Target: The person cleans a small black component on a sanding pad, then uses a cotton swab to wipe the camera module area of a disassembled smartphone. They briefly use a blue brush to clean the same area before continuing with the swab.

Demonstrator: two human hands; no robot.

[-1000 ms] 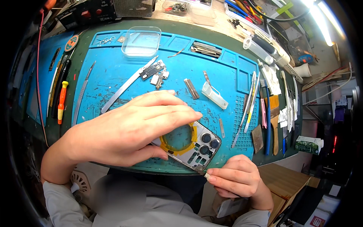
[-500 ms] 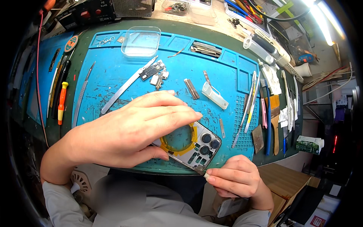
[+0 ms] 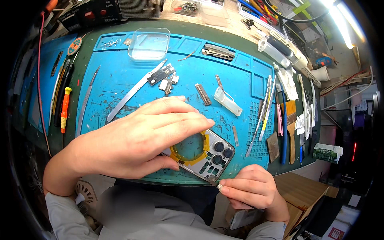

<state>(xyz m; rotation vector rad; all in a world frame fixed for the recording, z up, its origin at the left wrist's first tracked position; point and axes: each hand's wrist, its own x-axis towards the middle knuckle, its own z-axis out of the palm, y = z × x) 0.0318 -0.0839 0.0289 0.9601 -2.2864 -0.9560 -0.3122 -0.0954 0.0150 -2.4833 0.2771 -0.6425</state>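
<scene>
My left hand (image 3: 136,140) grips a phone housing (image 3: 209,162) by its sides, lying over the upper part. The housing has three camera lenses (image 3: 219,147) at its right end and a round opening ringed in yellow (image 3: 182,159). My right hand (image 3: 250,186) pinches a thin dark tool (image 3: 214,182) with a pale wrapped part, its tip against the housing's lower corner. Beyond the hands on the blue mat (image 3: 104,72) lie a steel blade handle (image 3: 132,94), small circuit parts (image 3: 162,74), thin metal strips (image 3: 203,94) and a translucent plastic piece (image 3: 227,103).
A clear container (image 3: 148,44) stands at the mat's back. An orange screwdriver (image 3: 65,114) and other tools lie at left. Tweezers (image 3: 260,112), brushes (image 3: 289,120) and a syringe-like tube (image 3: 272,52) are at right. A wooden cabinet (image 3: 304,184) stands below the desk's right side.
The phone housing and my right hand have shifted very slightly to the right; my left hand keeps its grip and everything else looks the same.
</scene>
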